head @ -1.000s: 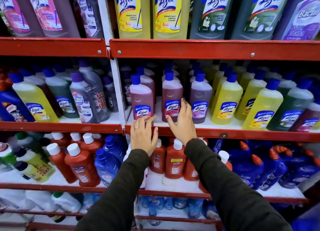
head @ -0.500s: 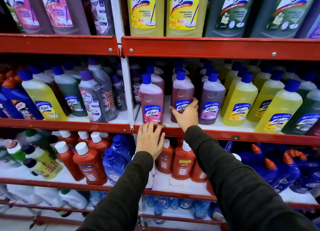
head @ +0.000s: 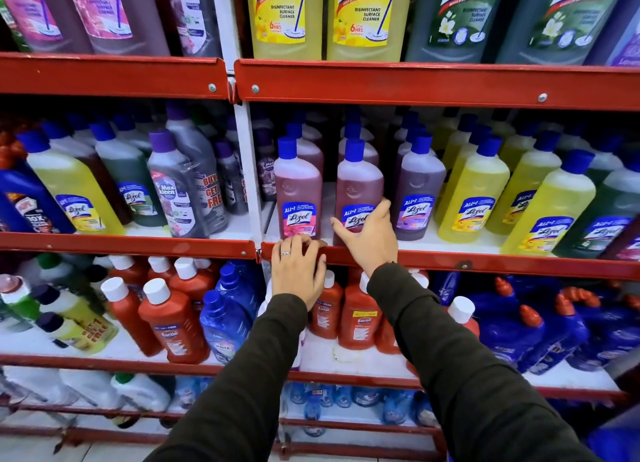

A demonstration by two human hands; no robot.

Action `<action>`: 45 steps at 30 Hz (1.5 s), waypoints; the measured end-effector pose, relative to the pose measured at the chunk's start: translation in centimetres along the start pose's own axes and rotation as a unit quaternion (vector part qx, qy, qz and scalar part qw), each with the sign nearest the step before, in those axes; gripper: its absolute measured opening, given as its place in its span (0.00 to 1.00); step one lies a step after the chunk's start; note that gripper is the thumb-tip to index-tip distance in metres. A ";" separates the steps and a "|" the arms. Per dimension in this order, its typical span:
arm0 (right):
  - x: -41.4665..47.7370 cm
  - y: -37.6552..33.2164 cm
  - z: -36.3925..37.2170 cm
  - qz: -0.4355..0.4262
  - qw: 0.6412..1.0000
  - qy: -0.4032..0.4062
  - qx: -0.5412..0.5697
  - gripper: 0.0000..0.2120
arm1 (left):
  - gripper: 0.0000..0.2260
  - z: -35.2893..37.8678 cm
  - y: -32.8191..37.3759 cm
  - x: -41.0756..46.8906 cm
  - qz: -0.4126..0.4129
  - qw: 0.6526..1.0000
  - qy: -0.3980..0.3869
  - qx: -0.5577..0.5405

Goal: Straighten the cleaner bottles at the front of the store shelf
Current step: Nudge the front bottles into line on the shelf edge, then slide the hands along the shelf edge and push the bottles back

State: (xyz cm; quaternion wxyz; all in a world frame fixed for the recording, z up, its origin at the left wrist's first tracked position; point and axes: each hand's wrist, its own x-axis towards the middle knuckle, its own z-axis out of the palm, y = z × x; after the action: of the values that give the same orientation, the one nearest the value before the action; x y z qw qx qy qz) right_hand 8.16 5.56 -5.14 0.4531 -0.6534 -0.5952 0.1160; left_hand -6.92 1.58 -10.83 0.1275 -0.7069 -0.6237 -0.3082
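Landmark: long red metal shelf rail [head: 485, 262].

Just above rail, front row: left pinkish-red blue-capped plastic bottle [head: 298, 191], second pinkish-red blue-capped plastic bottle [head: 358, 181], purple blue-capped plastic bottle [head: 417, 191].

Your right hand [head: 370, 234], just above rail, clasps second bottle low, thumb one side, fingers other.

Your left hand [head: 299, 271]: fingers hooked over rail top, below left bottle.

Step, likely: squaring second bottle.

Next: turn label forward, draw flush behind rail, keep upright.

right hand [head: 370, 240] clasps bottle [head: 360, 184], left [head: 298, 274] grips rail [head: 485, 262]
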 end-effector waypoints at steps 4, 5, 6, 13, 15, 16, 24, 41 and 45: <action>-0.6 0.1 -0.3 -0.007 1.000 -0.001 -0.004 0.46 | 0.11 -0.1 0.2 0.0 0.001 1.000 0.014 0.000; -0.6 0.0 -0.4 -0.007 1.000 0.000 -0.005 0.45 | 0.11 -0.2 0.2 0.0 0.000 1.000 0.013 0.000; -0.6 0.0 -0.5 -0.008 1.000 0.001 -0.005 0.45 | 0.11 -0.2 0.2 0.0 -0.001 1.000 0.010 -0.001; -1.3 0.6 -1.2 -0.027 0.999 0.016 0.028 0.45 | 0.11 -0.1 0.3 -0.1 -0.008 1.000 0.002 0.004; -1.5 1.0 -1.7 -0.034 0.993 0.083 0.075 0.37 | 0.11 -0.2 0.4 0.0 -0.014 1.000 0.002 -0.004; -1.4 1.1 -2.1 -0.033 0.986 0.132 0.098 0.33 | 0.11 -0.2 0.4 -0.1 -0.016 1.000 0.003 -0.008; 4.0 3.4 -4.1 0.111 0.983 0.142 0.031 0.50 | 0.11 0.0 0.5 -0.1 -0.021 1.000 0.001 -0.002; 2.2 5.9 -5.7 0.050 0.993 0.104 0.016 0.51 | 0.11 0.0 1.2 0.0 -0.039 0.999 0.003 0.011; 1.2 6.1 -6.0 0.036 0.994 0.105 -0.001 0.52 | 0.11 0.0 1.4 0.1 -0.046 0.999 -0.003 0.014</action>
State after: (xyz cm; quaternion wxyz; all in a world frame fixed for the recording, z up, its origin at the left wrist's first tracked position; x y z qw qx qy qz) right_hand 16.75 4.64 -5.71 0.5080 -0.6835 -0.5204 0.0629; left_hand -5.56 1.37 -10.48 0.1206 -0.6765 -0.6604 -0.3027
